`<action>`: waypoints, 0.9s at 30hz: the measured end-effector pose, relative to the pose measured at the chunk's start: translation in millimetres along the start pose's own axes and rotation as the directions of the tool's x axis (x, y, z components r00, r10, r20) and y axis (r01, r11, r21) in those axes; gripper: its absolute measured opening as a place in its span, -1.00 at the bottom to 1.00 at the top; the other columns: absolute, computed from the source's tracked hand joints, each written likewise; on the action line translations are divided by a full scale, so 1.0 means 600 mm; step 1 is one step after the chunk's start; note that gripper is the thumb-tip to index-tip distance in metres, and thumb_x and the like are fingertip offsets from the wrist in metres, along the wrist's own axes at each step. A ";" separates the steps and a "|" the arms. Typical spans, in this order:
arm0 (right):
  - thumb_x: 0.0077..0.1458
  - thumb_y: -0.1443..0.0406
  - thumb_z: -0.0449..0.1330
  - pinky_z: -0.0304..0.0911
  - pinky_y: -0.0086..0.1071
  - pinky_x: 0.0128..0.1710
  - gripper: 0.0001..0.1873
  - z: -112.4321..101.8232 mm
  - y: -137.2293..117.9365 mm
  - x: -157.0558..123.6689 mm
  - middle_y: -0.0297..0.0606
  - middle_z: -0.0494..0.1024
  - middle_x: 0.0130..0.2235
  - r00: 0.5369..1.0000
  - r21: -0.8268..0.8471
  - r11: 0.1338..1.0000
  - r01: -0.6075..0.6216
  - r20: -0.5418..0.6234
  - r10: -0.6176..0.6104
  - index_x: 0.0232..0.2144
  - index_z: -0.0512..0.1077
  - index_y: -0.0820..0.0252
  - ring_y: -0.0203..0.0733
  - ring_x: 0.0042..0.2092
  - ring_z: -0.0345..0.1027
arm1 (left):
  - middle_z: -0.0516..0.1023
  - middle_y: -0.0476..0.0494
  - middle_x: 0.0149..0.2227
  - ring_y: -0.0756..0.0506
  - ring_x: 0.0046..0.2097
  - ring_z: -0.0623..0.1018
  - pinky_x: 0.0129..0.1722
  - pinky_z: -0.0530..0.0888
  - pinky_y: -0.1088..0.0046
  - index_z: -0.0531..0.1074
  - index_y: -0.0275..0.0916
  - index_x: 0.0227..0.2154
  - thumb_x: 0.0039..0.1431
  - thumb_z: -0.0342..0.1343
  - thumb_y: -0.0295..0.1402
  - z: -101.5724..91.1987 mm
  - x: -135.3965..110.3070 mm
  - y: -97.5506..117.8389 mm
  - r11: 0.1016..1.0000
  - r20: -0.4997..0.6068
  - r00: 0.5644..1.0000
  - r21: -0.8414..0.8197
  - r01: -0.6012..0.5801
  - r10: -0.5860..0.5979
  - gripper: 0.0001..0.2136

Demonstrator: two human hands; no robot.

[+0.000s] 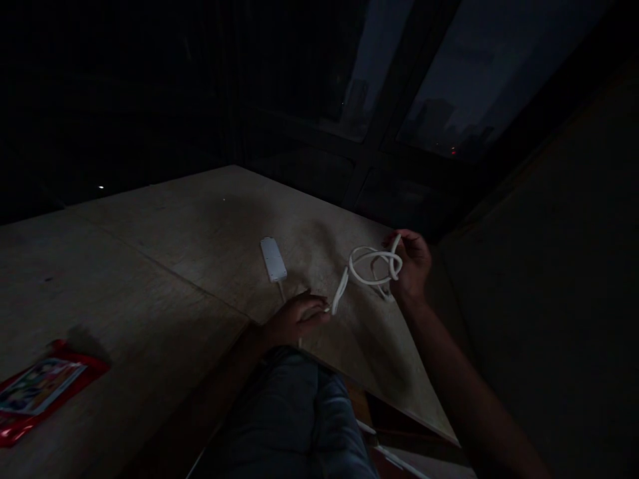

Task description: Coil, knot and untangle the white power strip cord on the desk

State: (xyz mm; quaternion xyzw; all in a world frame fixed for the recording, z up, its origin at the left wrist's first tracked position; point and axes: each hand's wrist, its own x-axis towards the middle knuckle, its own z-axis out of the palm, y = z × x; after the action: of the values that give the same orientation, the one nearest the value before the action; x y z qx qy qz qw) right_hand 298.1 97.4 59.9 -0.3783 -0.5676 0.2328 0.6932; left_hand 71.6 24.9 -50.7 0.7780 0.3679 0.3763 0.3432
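A white cable (pixel 372 282) is looped between my two hands above the pale tabletop. My right hand (pixel 413 263) is closed around part of the loops, with the coil hanging to its left. My left hand (pixel 299 318) pinches another stretch of the cable, and a small upright loop stands just past its fingertips. Beyond my left hand lies a white power strip (pixel 273 259), face details too dark to make out. Its cord runs back toward my left hand and passes partly behind it.
A shiny red packet (pixel 47 392) with a colourful picture lies on the tabletop (pixel 164 219) at the left. Dark window panes (pixel 434 100) rise behind the far edge, and a dark wall (pixel 549 266) stands at the right. My legs (pixel 299 412) are below the near edge.
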 end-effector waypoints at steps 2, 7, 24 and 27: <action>0.06 0.16 0.24 0.24 -0.42 -0.35 -0.80 0.009 -0.005 0.015 -0.38 0.42 -0.37 0.998 0.033 0.999 0.038 -0.043 -0.036 -0.30 0.38 0.12 -0.31 -0.38 0.32 | 0.55 -0.21 0.04 -0.21 0.12 0.48 0.21 0.33 0.17 0.53 -0.15 -0.08 0.20 0.15 -0.12 0.014 -0.003 0.024 0.993 0.021 0.998 0.096 -0.062 0.061 -0.69; 0.03 0.20 0.28 0.26 -0.42 -0.33 -0.80 0.027 -0.002 0.054 -0.39 0.44 -0.36 0.982 0.094 0.987 0.132 -0.147 -0.117 -0.30 0.42 0.15 -0.33 -0.38 0.32 | 0.57 -0.18 -0.02 -0.21 0.18 0.41 0.33 0.07 -0.05 0.53 -0.19 -0.17 0.28 0.02 -0.40 0.046 -0.019 0.050 0.923 -0.071 0.996 0.385 -0.028 0.060 -0.80; 0.15 0.25 0.08 0.26 -0.24 0.00 -0.79 0.155 0.144 0.095 -0.15 0.54 -0.21 0.978 -0.333 0.925 0.181 0.163 -0.132 -0.29 0.48 0.22 -0.12 -0.12 0.39 | 0.21 -0.24 0.29 -0.28 0.35 0.15 0.29 0.19 0.05 0.48 -0.22 -0.29 -0.05 0.03 -0.52 0.059 -0.059 0.058 0.982 -0.258 0.948 -0.095 0.165 -0.185 -0.76; 0.12 0.25 0.04 0.24 -0.24 0.02 -0.76 0.173 0.184 0.080 -0.14 0.54 -0.19 0.968 -0.389 0.912 0.129 0.251 -0.030 -0.30 0.48 0.22 -0.09 -0.09 0.37 | 0.29 -0.31 0.22 -0.30 0.29 0.25 0.24 0.26 0.02 0.46 -0.23 -0.35 0.09 0.08 -0.40 0.057 -0.065 0.068 0.957 -0.403 0.873 -0.030 0.288 -0.276 -0.91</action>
State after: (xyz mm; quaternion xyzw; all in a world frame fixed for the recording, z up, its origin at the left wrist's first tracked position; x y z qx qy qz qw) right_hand 221.8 227.5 9.3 -0.4583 -0.6977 0.1265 0.5359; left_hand 95.7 -36.5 -47.4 0.6270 0.5457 0.4686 0.2991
